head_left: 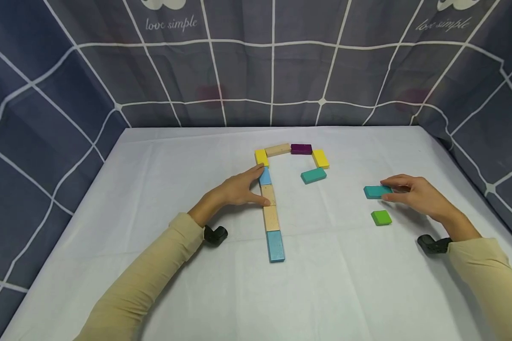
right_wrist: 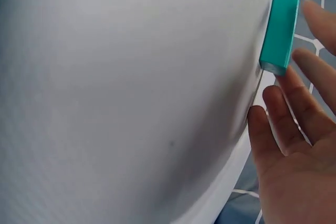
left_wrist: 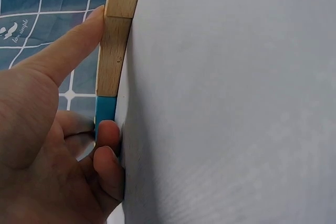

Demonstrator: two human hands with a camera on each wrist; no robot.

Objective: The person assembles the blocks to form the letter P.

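I see the left hand [head_left: 234, 189] resting on the table against the left side of a column of blocks. Its fingers are straight and together, tips on the light blue block [head_left: 265, 176], thumb along the wooden block [head_left: 268, 194] just nearer. In the left wrist view the fingers [left_wrist: 107, 156] press the blue block's side and the thumb lies along the wood; nothing is gripped.

The column runs near to far: blue block [head_left: 275, 245], a second wooden block [head_left: 271, 218], the wooden block, the light blue block, then a yellow block [head_left: 261, 157] at the corner. From there a tan block [head_left: 278, 149] and purple block [head_left: 301, 149] run right along the far edge, and a second yellow block [head_left: 320, 158] turns back toward me. A teal block [head_left: 313, 175] lies tilted just beside that one, apart from the row.

The right hand [head_left: 414, 193] sits well right of the shape, fingertips on the right end of a second teal block [head_left: 376, 191]. From the wrist view the fingers [right_wrist: 283, 114] look loosely spread beside the block, touching, not clamped. I can't tell whether the thumb is on it. A green block [head_left: 381, 217] lies just nearer, apart from the hand.

All on a white cloth [head_left: 196, 284], with a blue grid curtain [head_left: 111, 71] behind.
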